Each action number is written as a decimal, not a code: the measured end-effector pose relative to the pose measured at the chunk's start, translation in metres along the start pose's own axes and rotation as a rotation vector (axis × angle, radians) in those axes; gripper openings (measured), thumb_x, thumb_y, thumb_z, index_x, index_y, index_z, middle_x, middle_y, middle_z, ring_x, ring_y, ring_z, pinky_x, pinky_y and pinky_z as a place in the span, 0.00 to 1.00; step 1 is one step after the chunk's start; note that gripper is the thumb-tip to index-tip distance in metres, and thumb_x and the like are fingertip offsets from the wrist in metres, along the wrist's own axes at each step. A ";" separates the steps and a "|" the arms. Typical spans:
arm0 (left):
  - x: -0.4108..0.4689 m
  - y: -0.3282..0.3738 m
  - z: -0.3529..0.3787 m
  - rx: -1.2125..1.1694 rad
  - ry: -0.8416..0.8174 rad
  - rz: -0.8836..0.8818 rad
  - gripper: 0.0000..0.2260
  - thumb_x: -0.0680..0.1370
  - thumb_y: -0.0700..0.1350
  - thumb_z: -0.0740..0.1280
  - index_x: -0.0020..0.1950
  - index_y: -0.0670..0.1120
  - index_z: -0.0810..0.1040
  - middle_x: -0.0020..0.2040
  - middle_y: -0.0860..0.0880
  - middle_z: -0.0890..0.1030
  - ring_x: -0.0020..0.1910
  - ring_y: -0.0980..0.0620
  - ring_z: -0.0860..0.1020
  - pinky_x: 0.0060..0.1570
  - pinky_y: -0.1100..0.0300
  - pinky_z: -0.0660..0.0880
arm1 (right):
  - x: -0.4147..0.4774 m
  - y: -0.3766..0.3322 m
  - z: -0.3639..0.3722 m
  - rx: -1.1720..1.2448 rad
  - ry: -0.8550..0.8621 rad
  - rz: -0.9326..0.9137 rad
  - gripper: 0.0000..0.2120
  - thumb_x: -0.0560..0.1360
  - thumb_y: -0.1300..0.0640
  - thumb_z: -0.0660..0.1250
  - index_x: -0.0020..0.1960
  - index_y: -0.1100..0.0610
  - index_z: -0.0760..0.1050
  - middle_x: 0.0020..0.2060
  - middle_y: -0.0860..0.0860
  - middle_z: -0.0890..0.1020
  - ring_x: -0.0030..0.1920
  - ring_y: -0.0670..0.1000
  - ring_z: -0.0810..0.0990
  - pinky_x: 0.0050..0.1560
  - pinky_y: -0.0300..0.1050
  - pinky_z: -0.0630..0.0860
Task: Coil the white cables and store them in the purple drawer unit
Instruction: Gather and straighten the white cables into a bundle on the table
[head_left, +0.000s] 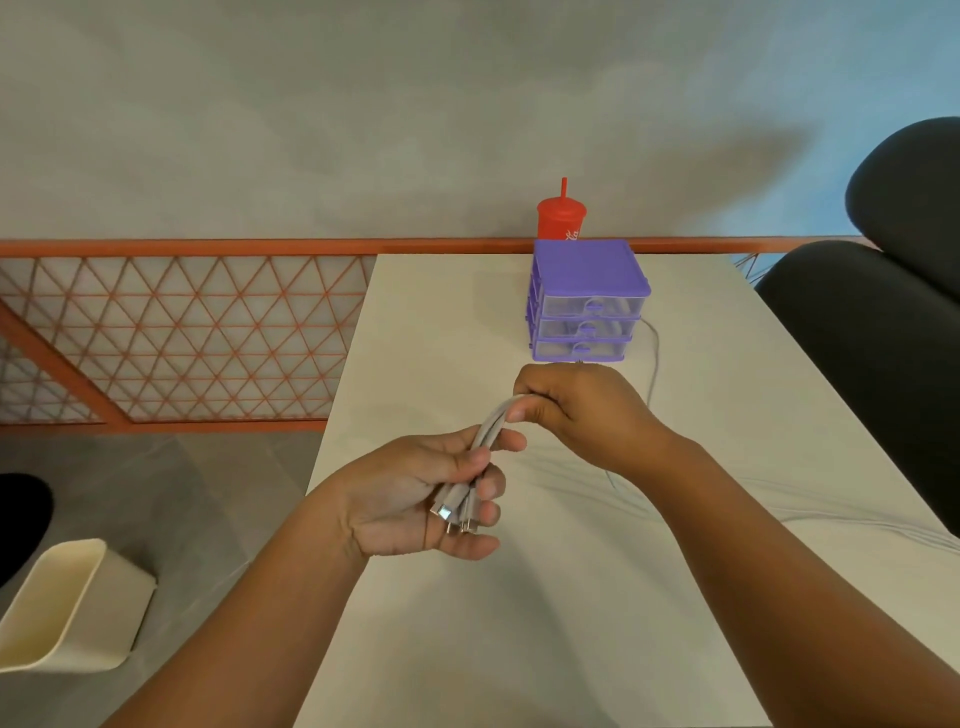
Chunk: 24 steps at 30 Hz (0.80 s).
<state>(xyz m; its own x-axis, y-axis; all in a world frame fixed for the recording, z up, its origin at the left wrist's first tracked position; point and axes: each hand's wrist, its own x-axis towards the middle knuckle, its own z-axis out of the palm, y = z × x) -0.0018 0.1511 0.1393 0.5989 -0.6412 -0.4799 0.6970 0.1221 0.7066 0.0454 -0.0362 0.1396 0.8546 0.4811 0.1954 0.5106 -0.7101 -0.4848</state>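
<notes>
The white cables form a folded bundle held over the counter. The left hand curls round the plug end and the right hand pinches the fold. The bundle's long axis points from the plugs up toward the purple drawer unit, just beyond the right hand, which is the nearer one. All three drawers are closed, and the cloudy fronts hide what is inside. More loose cable trails to the right.
</notes>
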 end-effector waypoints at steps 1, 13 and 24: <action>0.001 0.000 0.000 0.011 0.020 -0.003 0.10 0.73 0.42 0.61 0.52 0.45 0.77 0.29 0.50 0.73 0.28 0.53 0.75 0.30 0.58 0.76 | 0.000 0.000 0.001 -0.011 0.005 0.001 0.18 0.73 0.40 0.59 0.42 0.55 0.75 0.31 0.44 0.74 0.35 0.49 0.73 0.38 0.46 0.71; 0.017 -0.006 -0.017 0.366 0.218 -0.019 0.22 0.74 0.63 0.55 0.32 0.47 0.66 0.24 0.52 0.62 0.23 0.54 0.62 0.30 0.62 0.64 | 0.003 0.004 0.014 -0.148 -0.102 -0.021 0.23 0.73 0.37 0.55 0.45 0.56 0.74 0.29 0.44 0.70 0.37 0.50 0.72 0.38 0.43 0.68; 0.013 -0.025 -0.090 1.265 0.369 -0.246 0.15 0.82 0.49 0.53 0.37 0.48 0.71 0.32 0.52 0.75 0.26 0.56 0.68 0.31 0.64 0.67 | 0.007 -0.013 0.126 -0.152 -0.375 0.147 0.21 0.78 0.41 0.54 0.52 0.58 0.72 0.43 0.57 0.79 0.47 0.59 0.76 0.37 0.44 0.62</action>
<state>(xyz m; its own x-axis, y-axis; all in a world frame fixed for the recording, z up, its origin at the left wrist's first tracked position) 0.0240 0.2085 0.0688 0.7219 -0.2803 -0.6327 0.0794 -0.8747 0.4781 0.0329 0.0414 0.0401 0.8401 0.5030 -0.2031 0.4184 -0.8391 -0.3477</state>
